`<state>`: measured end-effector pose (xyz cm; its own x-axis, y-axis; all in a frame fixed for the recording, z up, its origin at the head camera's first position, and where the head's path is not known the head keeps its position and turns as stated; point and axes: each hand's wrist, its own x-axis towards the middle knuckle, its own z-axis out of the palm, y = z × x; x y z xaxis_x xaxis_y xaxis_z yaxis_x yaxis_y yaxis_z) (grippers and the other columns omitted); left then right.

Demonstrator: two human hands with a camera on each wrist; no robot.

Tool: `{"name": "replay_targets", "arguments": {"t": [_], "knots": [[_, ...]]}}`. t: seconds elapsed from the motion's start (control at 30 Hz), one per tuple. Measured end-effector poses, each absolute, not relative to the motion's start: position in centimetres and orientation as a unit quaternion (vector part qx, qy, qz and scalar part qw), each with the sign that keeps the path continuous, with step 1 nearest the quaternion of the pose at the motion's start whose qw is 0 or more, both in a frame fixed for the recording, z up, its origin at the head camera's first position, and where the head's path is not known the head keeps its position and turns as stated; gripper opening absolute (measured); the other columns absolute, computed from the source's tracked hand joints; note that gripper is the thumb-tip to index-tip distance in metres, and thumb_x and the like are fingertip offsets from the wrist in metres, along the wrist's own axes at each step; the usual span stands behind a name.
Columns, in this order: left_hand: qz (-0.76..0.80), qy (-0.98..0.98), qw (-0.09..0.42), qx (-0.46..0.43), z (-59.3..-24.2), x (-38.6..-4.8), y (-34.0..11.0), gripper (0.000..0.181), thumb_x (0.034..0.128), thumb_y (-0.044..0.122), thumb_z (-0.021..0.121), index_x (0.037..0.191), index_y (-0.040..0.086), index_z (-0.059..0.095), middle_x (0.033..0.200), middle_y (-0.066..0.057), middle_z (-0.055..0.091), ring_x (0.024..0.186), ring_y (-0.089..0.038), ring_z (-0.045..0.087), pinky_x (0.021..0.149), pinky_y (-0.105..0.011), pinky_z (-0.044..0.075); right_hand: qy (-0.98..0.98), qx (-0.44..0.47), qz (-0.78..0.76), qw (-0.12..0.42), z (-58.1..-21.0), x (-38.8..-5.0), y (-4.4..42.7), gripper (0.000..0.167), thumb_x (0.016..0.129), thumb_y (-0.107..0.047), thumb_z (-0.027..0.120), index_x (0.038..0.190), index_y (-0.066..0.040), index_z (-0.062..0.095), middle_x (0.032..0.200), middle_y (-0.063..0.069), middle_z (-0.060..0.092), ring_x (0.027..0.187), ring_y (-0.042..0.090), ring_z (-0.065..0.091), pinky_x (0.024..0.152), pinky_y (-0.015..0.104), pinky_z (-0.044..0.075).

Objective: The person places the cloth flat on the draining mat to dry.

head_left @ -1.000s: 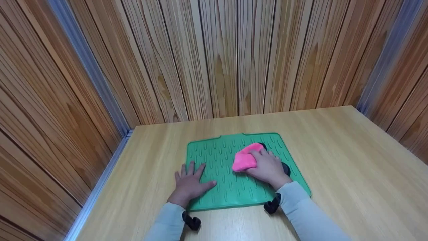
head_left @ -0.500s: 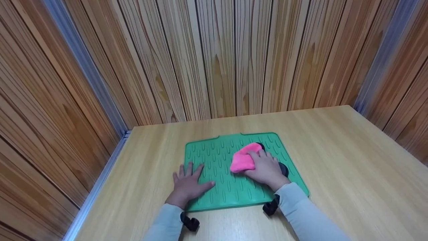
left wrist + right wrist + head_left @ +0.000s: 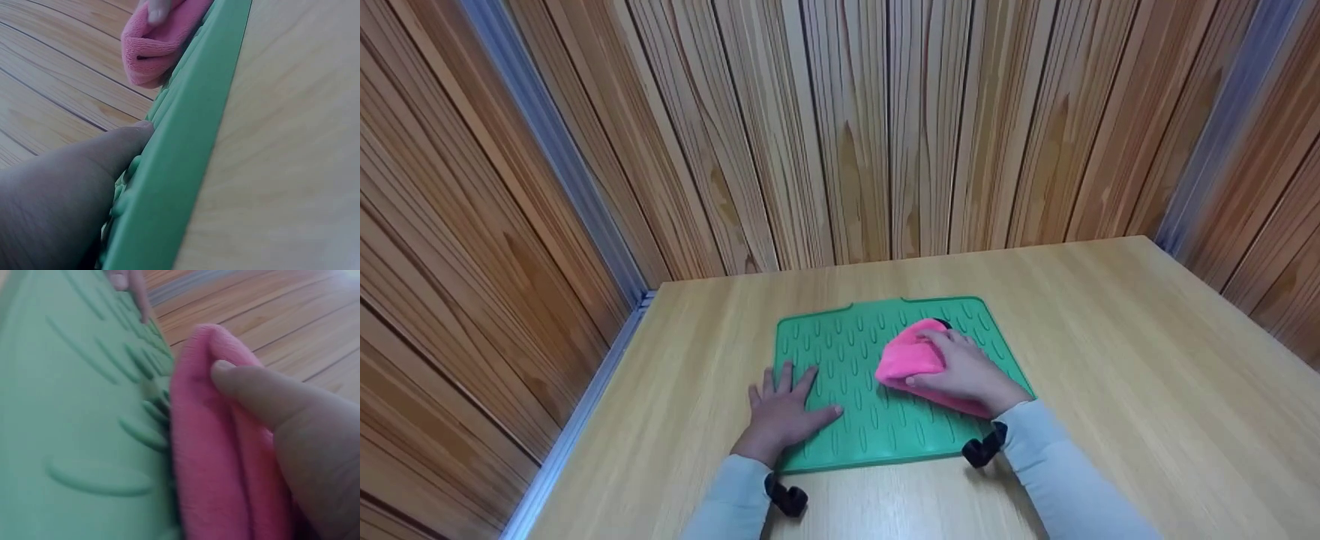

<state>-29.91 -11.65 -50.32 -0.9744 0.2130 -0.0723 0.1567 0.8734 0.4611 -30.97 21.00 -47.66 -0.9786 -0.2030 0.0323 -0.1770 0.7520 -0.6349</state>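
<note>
Cloth (image 3: pixel 911 356): pink, fuzzy, folded
Mat (image 3: pixel 877 439): green, ridged
My right hand (image 3: pixel 971 371): gripping cloth
My left hand (image 3: pixel 781 416): spread, touching mat

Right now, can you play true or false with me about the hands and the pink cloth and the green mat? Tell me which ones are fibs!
1. The right hand is holding the pink cloth. True.
2. The green mat has long raised bumps on it. True.
3. The left hand is squeezed into a fist. False: its fingers are spread out.
4. The green mat is standing up against the wall. False: it lies flat on the wooden table.
5. The left hand touches the green mat. True.
6. The pink cloth is spread out flat like a blanket. False: it is folded.
</note>
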Motion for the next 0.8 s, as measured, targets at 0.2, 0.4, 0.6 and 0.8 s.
{"name": "replay_targets", "arguments": {"t": [0.2, 0.4, 0.6, 0.8], "knots": [[0.236, 0.965, 0.06, 0.095, -50.3, -29.8, -11.7, 0.095, 0.0999, 0.07, 0.067, 0.175, 0.017, 0.043, 0.188, -0.028, 0.019, 0.173, -0.063, 0.006, 0.135, -0.085, 0.002, 0.924, -0.107, -0.364, 0.048, -46.9, -31.1, 22.0, 0.096, 0.095, -0.059, 0.083, 0.174, -0.024, 0.04, 0.182, 0.032, 0.026, 0.168, 0.061, 0.026, 0.126, 0.084, 0.036], [0.245, 0.963, 0.06, 0.094, -50.4, -29.8, -11.7, 0.094, 0.1, 0.07, 0.068, 0.175, 0.018, 0.043, 0.188, -0.028, 0.019, 0.173, -0.063, 0.005, 0.136, -0.085, 0.001, 0.912, -0.115, -0.392, 0.037, -46.2, -31.4, 22.7, 0.092, 0.101, -0.052, 0.08, 0.174, -0.015, 0.039, 0.176, 0.032, 0.034, 0.163, 0.059, 0.036, 0.128, 0.08, 0.037], [0.264, 0.958, 0.059, 0.093, -50.2, -29.6, -11.4, 0.094, 0.0987, 0.065, 0.071, 0.174, 0.014, 0.044, 0.187, -0.03, 0.019, 0.173, -0.063, 0.002, 0.136, -0.082, -0.005, 0.904, -0.117, -0.411, 0.02, -45.6, -31.6, 23.8, 0.079, 0.108, -0.043, 0.075, 0.171, -0.009, 0.041, 0.175, 0.031, 0.038, 0.163, 0.057, 0.038, 0.131, 0.077, 0.037], [0.294, 0.949, 0.044, 0.102, -49.5, -29.2, -10.5, 0.09, 0.0987, 0.061, 0.072, 0.168, 0.007, 0.051, 0.184, -0.035, 0.023, 0.174, -0.061, 0.004, 0.138, -0.081, -0.006, 0.896, -0.089, -0.434, 0.035, -45.1, -31.7, 24.7, 0.079, 0.11, -0.041, 0.072, 0.172, -0.008, 0.037, 0.169, 0.033, 0.046, 0.155, 0.055, 0.046, 0.125, 0.072, 0.045]]}}
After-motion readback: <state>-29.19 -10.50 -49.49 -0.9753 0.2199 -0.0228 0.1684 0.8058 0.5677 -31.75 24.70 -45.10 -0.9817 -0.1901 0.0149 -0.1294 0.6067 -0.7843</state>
